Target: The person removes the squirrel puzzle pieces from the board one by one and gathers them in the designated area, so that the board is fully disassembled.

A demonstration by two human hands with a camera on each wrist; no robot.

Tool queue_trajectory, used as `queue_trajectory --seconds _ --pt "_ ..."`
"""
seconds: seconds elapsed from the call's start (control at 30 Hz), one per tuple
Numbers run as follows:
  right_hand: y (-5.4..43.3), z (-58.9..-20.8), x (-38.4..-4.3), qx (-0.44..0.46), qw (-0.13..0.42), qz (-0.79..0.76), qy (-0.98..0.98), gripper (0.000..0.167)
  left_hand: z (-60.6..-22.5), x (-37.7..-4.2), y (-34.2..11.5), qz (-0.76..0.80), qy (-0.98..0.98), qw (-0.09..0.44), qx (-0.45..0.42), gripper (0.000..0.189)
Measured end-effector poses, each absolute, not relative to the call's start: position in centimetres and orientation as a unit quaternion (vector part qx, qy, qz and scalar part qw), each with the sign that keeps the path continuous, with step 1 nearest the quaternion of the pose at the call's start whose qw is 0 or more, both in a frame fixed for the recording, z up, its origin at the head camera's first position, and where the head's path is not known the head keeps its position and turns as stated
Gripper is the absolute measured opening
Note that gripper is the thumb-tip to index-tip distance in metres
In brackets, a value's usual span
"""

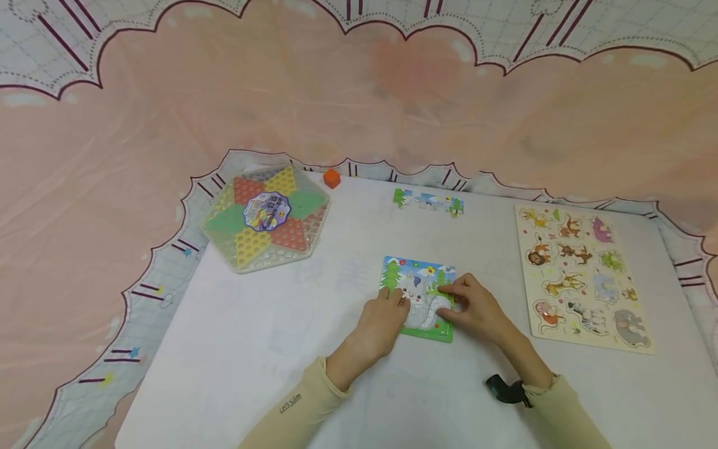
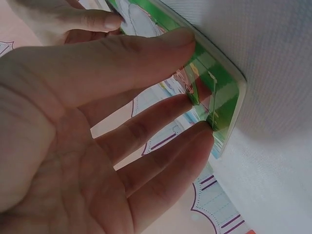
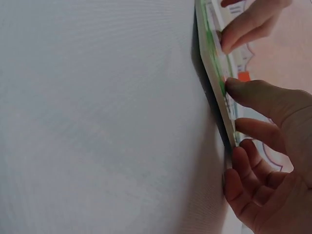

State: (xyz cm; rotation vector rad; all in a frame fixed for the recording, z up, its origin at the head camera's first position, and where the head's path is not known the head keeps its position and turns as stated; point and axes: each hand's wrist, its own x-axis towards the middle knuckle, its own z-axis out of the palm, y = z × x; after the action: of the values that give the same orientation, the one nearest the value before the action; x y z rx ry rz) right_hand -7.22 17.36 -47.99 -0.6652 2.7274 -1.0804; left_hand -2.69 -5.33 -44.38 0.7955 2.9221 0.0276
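Observation:
A small square jigsaw puzzle (image 1: 417, 315) lies on the white table, showing a grey-white squirrel-like animal among green trees. My left hand (image 1: 382, 321) rests on its left part, fingertips touching the picture. In the left wrist view, the left hand's fingers (image 2: 165, 187) are extended and the thumb lies over the green border. My right hand (image 1: 477, 308) touches the right part with thumb and index finger set apart. Seen from the right wrist, the other fingers (image 3: 243, 168) are bent beside the puzzle's edge. Whether a loose piece lies under the fingertips is hidden.
Several joined puzzle pieces (image 1: 429, 202) lie farther back. A hexagonal Chinese checkers board (image 1: 305, 202) is at the left, with an orange cube (image 1: 331, 179) beside it. An animal peg puzzle board (image 1: 583, 280) lies at the right. Patterned fabric (image 1: 359, 93) hangs behind the table.

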Motion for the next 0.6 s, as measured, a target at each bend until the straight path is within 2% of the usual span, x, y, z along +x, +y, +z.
queue_trajectory --seconds 0.33,0.6 --pt "17.3 -47.0 -8.0 -0.177 0.081 -0.323 0.926 0.033 -44.5 -2.8 -5.3 0.019 0.963 0.045 0.265 0.035" --pt "17.5 -47.0 -8.5 -0.195 0.111 -0.346 0.911 0.026 -44.4 -2.7 -5.3 0.013 0.964 0.052 0.259 0.034"
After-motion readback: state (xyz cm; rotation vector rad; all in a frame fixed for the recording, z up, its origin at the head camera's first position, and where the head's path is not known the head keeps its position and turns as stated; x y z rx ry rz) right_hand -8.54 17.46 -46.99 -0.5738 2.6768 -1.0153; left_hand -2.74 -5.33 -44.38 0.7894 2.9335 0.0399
